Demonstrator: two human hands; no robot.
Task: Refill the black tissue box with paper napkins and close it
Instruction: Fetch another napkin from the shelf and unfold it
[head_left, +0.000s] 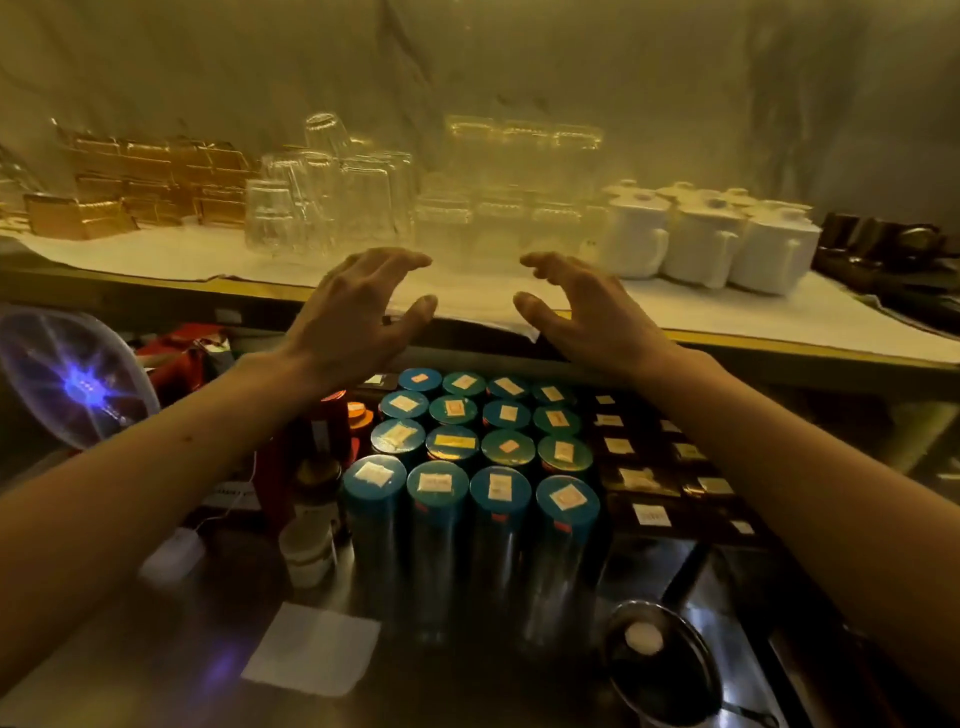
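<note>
Both my arms reach forward over the counter toward a raised shelf. My left hand (358, 306) and my right hand (576, 306) hover side by side above the shelf's front edge, palms facing each other, fingers curled and apart, with nothing in them. Between them lies only the white paper liner (467, 291) of the shelf. No black tissue box shows anywhere in view. A single white paper napkin (311, 649) lies flat on the dark counter near me, well below my left forearm.
Upturned glasses (322, 208) and white lidded jugs (706, 239) stand on the shelf beyond my hands, gold holders (135, 182) at far left. Below, several blue-lidded tins (467, 457), dark labelled boxes (649, 478), a plasma globe (72, 379) and a metal ladle (660, 660).
</note>
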